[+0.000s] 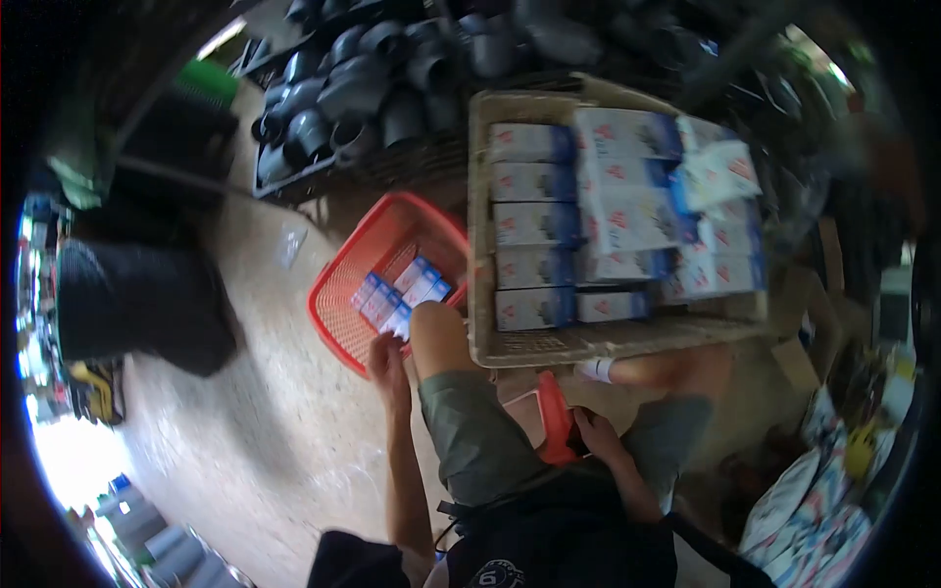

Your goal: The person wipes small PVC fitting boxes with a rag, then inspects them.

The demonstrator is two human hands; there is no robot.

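Observation:
My left hand is at the near rim of a red plastic basket, beside my knee, its fingers loosely apart and nothing seen between them. Inside the basket lie several small blue-and-white boxes, close to those fingertips. Between my legs, my right hand has its fingers curled at a dark piece beside a red plastic object; what they hold is hidden. In front of me to the right, a large tan crate holds stacked white-and-blue boxes, with a crumpled whitish wrapper on top.
Dark grey pipe fittings fill black crates behind the basket. A big dark bin stands on the concrete floor at left. A scrap of clear plastic lies near the basket. Patterned sacking is piled at lower right.

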